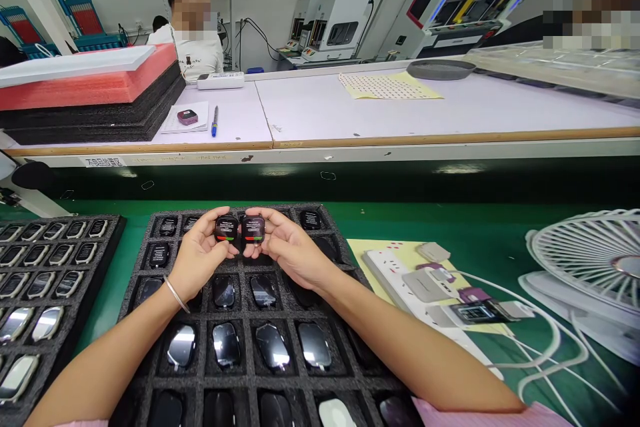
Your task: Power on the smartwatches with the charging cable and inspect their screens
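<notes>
My left hand (200, 255) pinches a small dark watch body (227, 228) with a lit red and green screen. Beside it, my right hand (287, 247) holds a second, matching watch body (253, 228). Both pieces are held side by side, nearly touching, above the far rows of a black foam tray (135, 287). The tray's cells hold several more watch bodies, some face up with glossy screens (227, 344).
Another foam tray (107, 233) of silver-edged watch bodies lies at the left. A power strip (395, 273) with plugged chargers sits on yellow paper at the right, beside a white fan (590, 267). Across the white bench (400, 113) sits a person (193, 47); stacked foam sheets (95, 100) lie there.
</notes>
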Demonstrator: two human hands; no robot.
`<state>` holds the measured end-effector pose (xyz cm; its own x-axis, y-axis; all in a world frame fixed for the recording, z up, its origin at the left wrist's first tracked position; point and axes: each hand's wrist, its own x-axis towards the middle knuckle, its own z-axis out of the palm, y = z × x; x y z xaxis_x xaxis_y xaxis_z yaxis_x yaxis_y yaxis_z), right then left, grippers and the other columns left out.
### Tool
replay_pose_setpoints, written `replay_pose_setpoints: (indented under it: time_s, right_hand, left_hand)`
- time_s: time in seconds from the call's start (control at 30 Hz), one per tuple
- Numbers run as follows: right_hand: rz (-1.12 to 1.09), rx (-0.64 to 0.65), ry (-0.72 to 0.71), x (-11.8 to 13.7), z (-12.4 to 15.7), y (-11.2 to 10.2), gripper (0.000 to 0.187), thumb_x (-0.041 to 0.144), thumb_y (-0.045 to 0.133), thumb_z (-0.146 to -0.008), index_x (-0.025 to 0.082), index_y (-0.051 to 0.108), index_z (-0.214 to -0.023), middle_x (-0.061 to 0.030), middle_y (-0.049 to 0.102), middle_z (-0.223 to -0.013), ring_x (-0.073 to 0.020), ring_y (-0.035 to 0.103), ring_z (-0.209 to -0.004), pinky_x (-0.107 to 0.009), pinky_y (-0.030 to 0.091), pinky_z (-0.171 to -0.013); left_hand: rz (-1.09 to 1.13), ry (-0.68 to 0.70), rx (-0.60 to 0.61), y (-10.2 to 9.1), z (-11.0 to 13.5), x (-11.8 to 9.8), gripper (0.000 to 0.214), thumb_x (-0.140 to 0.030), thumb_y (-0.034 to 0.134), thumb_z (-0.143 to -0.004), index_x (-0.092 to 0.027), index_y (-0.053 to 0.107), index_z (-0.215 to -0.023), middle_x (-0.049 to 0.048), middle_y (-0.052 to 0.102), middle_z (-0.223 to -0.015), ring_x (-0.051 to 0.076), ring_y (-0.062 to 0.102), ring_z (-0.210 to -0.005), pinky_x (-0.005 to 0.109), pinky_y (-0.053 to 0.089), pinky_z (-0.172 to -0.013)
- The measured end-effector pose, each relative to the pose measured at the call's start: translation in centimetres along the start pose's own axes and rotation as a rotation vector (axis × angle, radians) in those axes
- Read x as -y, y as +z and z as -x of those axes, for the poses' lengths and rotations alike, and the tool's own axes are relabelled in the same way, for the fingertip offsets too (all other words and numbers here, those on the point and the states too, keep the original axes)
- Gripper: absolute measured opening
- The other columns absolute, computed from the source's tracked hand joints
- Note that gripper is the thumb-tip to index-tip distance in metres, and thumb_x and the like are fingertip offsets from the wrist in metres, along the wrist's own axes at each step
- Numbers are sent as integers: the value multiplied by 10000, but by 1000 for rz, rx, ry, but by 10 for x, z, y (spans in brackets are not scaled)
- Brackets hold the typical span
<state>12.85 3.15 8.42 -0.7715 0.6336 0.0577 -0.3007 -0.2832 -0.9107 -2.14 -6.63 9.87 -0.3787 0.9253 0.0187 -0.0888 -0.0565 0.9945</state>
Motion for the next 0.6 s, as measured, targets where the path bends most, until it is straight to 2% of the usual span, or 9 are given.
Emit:
replay_pose_setpoints:
  time_s: [0.43,0.6]
  right_hand:
    - [-9,18,-5,-1,1,-2,439,123,647,-718,235,603,-1140,0,693,-882,-141,666,-696,-308,509,-674]
    - [4,30,-12,-2,1,-3,410,158,681,-768,229,590,-1162,-2,680,-888,-138,668,-708,-301,505,-679]
  left_hand:
    - [6,3,-1,0,0,-1,569,-99,679,-679,-193,574,-1230,31,685,-997,105,657,-659,270,566,-674]
    - [-2,16,0,0,0,-2,534,-125,731,-690,-203,587,-1198,27,697,-1003,93,643,-651,251,562,-659]
